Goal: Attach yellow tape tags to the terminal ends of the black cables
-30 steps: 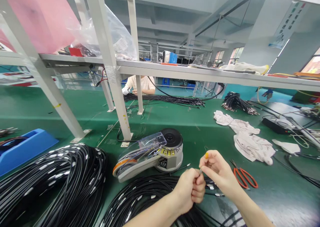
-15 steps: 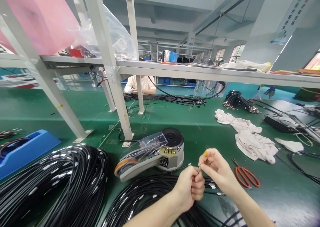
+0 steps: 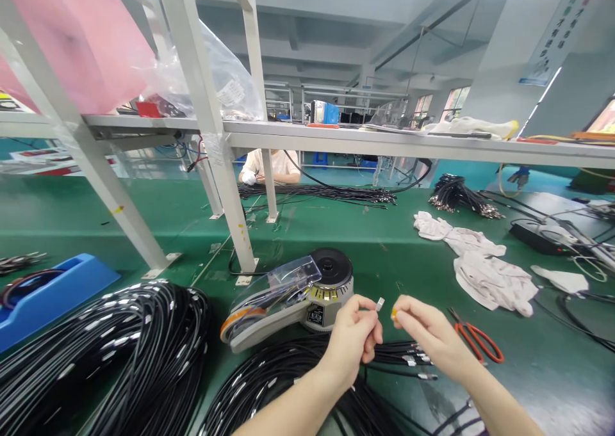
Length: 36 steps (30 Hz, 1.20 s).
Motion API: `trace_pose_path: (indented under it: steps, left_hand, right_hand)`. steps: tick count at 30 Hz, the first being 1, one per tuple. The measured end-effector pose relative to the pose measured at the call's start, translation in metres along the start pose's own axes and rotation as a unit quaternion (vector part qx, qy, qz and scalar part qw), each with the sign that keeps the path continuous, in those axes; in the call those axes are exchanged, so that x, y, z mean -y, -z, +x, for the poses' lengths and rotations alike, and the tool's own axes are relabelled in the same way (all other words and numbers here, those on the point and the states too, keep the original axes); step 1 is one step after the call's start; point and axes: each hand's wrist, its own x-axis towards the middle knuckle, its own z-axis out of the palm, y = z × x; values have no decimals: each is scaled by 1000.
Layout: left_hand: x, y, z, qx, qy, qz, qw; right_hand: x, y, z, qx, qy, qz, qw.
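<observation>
Near the bench front, my left hand (image 3: 353,330) is closed in a pinch. A small silver-white tip (image 3: 380,303) juts from its fingers; it looks like a cable end, the rest hidden by the hand. Just to the right, my right hand (image 3: 425,330) has thumb and forefinger pressed together, with a yellow-orange bit (image 3: 394,312) at the fingertip. Whether that bit is worn or held I cannot make out. A gap separates the two hands. Beneath them lies a coil of black cables (image 3: 269,375) with white labels, its ends (image 3: 413,359) pointing right.
A round tape dispenser (image 3: 329,289) stands left of my hands. Red-handled scissors (image 3: 478,340) and white gloves (image 3: 492,282) lie to the right. Another cable coil (image 3: 158,359) and a blue holder (image 3: 62,295) are at left. A shelf (image 3: 413,143) crosses above; a person (image 3: 273,167) sits opposite.
My hands, touching before, have moved apart. The silver-white tip now shows clear above my left fingers. My right hand has lowered slightly and turned, its fingers curling in.
</observation>
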Motion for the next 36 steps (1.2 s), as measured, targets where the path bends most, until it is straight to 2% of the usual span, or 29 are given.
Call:
trace_pose_path:
  steps: [2,4,18,29,36]
  left_hand:
    - [0,1,0,-3,-21,18,1000]
    - [2,1,0,-8,-36,42,998]
    - [5,1,-3,-7,-106,144,984]
    - [9,3,-4,-8,-119,209,971]
    - [5,3,-4,7,-124,204,971]
  right_hand:
    - [4,-2,0,35,12,-29,999]
    - [7,-5,1,43,18,-48,998]
    - [1,-12,4,4,0,-53,999]
    - [3,-14,2,-22,-3,-75,997]
    - [7,-14,3,-24,8,-103,994]
